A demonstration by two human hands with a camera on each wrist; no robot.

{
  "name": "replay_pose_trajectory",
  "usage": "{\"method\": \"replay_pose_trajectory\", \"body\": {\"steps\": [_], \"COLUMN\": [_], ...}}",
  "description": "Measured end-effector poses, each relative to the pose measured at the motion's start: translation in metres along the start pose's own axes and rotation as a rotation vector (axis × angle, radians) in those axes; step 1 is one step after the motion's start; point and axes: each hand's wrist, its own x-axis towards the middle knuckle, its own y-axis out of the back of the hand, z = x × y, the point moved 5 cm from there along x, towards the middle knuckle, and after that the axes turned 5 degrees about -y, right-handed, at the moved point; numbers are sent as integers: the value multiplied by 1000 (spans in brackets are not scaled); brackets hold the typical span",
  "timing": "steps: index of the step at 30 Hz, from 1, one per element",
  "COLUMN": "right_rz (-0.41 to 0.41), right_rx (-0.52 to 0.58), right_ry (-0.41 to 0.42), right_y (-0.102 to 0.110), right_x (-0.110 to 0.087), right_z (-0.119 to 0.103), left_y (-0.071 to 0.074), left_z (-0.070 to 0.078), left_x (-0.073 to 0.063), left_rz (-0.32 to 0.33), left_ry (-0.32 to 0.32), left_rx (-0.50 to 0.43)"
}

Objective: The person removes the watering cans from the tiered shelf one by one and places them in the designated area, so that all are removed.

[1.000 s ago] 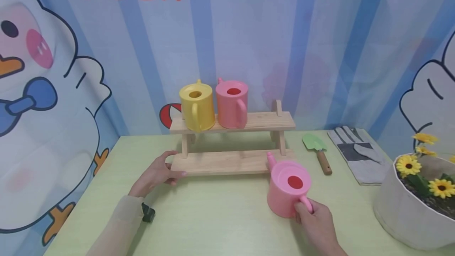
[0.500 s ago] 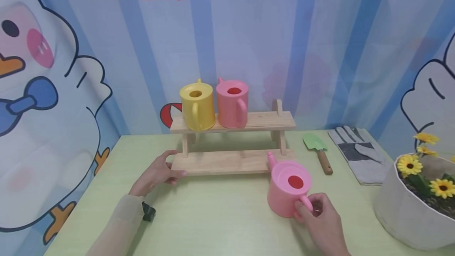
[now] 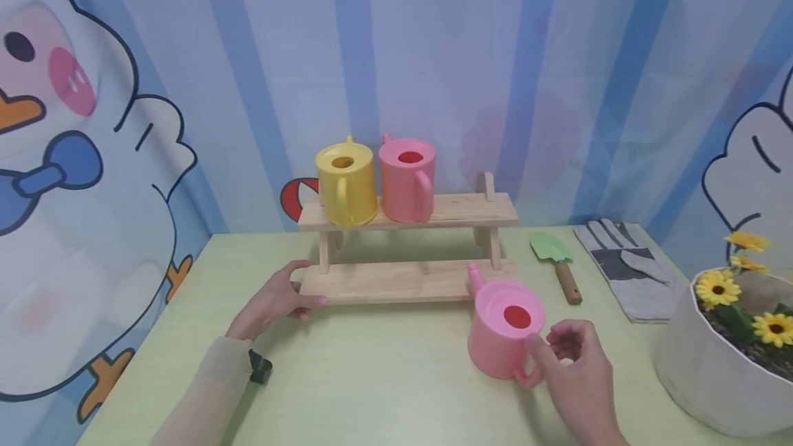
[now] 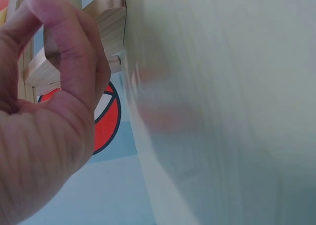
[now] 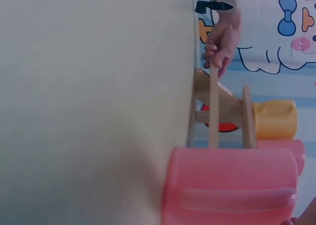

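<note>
Seemingly at a placing step, left hand (image 3: 272,303) grips wooden stand (image 3: 396,281), right hand (image 3: 582,380) looks released; moving the front pink can (image 3: 493,341) would need grasping.

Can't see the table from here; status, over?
Left hand grips shelf. Right hand holding nothing. Pink watering can upright before shelf. Trowel aside, seemingly clear.

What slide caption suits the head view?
Left hand gripping a two-tier wooden shelf bearing a yellow plastic watering can and a pink one; right hand beside another pink plastic watering can.
</note>
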Motion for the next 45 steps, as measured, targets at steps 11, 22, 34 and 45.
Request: {"method": "replay_pose_trajectory", "body": {"steps": [11,22,34,45], "right_rz": [67,-68,-222,-245], "right_rx": [43,103,97,76], "right_ry": [191,401,481,453], "right_y": [12,1,-31,-67], "right_x": [2,12,43,68], "right_z": [-60,-122,-173,-206], "left_y": [0,0,0,0], "left_z": [-2,-2,-3,-2], "left_x": [1,0,3,2], "left_rz": [-4,-1,-4,-11], "left_ry": [3,17,5,3], "left_rx": [-8,0,-12,-30]}}
